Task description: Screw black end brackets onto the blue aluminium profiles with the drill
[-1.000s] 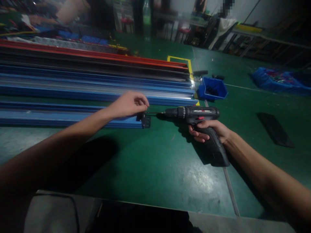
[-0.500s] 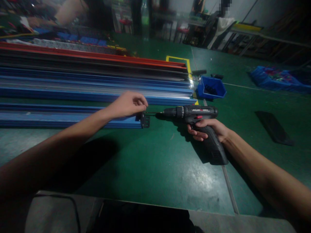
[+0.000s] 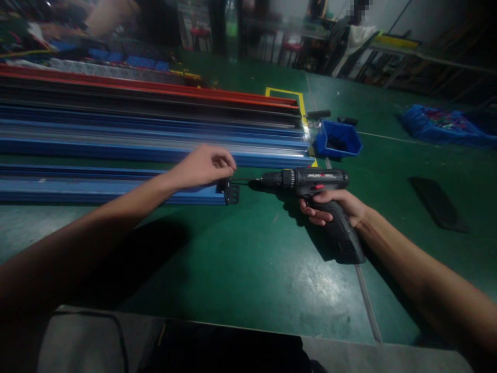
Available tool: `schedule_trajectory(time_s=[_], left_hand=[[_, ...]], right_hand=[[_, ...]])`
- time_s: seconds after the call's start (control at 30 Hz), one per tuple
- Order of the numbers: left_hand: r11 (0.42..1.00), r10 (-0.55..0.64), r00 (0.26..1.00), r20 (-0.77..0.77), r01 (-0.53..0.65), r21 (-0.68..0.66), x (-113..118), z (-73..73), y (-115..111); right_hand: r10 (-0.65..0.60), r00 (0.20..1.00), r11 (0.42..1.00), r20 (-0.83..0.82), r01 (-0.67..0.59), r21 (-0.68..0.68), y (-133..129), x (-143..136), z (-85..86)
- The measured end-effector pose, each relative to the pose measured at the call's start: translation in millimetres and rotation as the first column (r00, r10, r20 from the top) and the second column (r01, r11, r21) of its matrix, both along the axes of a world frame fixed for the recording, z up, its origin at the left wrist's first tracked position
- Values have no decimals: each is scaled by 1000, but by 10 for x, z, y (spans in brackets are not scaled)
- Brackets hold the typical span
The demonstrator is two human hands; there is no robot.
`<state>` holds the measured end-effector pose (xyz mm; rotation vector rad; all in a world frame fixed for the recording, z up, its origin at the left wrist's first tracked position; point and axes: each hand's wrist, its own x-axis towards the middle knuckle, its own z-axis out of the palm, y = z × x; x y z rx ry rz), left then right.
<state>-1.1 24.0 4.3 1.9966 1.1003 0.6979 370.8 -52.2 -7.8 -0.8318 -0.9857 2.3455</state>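
My right hand (image 3: 344,203) is wrapped round the handle of a black cordless drill (image 3: 322,177), which lies level and points left. Its long thin bit (image 3: 244,180) reaches to a black end cap (image 3: 233,194) on the near blue metal profile (image 3: 202,198). Over that same end, my left hand (image 3: 204,165) is bent with thumb and fingertips pinched together just above the cap. Whatever is between those fingertips, if anything, is hidden. The exact spot where the bit meets the cap is too small to make out.
Behind lie more long blue profiles (image 3: 264,158), black ones and a red one (image 3: 233,96). A blue bin (image 3: 337,139) with dark parts stands beyond the drill. A flat black piece (image 3: 437,203) lies at the right. Another person's arm (image 3: 111,18) shows at upper left.
Almost nothing differs. Both hands, the drill and the end cap keep their places, with only a very slight shift of the view.
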Motion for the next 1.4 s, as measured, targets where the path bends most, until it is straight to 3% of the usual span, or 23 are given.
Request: schedule_trajectory(time_s=[1.4], left_hand=[[1000, 5, 1000, -7, -5, -4, -2, -7, 0]], right_hand=[[7, 1000, 1000, 12, -7, -3, 0, -6, 17]])
